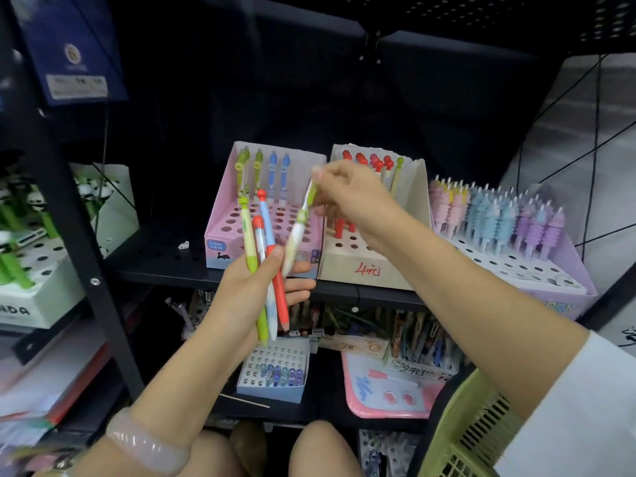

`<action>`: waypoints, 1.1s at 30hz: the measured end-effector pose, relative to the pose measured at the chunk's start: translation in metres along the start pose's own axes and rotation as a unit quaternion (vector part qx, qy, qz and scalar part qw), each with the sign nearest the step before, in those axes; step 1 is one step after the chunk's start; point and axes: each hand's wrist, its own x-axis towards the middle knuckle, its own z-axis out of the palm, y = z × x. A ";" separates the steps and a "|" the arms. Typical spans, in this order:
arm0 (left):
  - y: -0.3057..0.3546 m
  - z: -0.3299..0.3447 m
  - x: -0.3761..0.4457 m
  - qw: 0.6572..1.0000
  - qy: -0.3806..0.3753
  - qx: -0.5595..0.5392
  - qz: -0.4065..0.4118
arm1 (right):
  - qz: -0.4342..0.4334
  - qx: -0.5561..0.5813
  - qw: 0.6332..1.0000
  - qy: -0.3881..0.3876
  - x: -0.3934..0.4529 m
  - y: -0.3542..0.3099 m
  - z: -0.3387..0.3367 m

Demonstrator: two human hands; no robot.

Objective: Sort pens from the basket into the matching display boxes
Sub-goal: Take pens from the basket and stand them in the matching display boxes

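My left hand (247, 290) grips a bunch of pens (265, 270): a green one, a blue one and red ones, fanned upward. My right hand (347, 197) pinches the top of a white pen with a green cap (299, 228), tilted, its lower end near my left hand. Behind stands a pink display box (223, 218) with green and blue pens in its back row. To its right sits a beige box (347, 266) marked in red, holding red-topped pens. A yellow-green basket (475, 428) shows at the lower right.
A lilac box (537, 270) of pastel spiral pens stands far right on the black shelf (161, 259). A white box (44, 270) with green panda pens is at the left. The lower shelf holds a small blue box (275, 373) and a pink board (389, 390).
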 end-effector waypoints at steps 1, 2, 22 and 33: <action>0.003 -0.006 0.001 1.000 0.012 0.012 0.005 | -0.023 0.004 0.999 0.037 0.008 -0.006 0.001; 0.006 -0.012 0.001 0.999 0.024 0.025 0.010 | -0.049 0.000 0.996 0.070 0.017 -0.012 0.003; 0.025 -0.073 0.019 0.996 0.068 0.046 0.019 | -0.076 -0.361 0.926 0.082 0.111 0.021 0.083; 0.027 -0.058 0.017 0.996 0.039 0.062 0.040 | -0.057 -0.163 0.984 -0.039 0.045 -0.003 0.075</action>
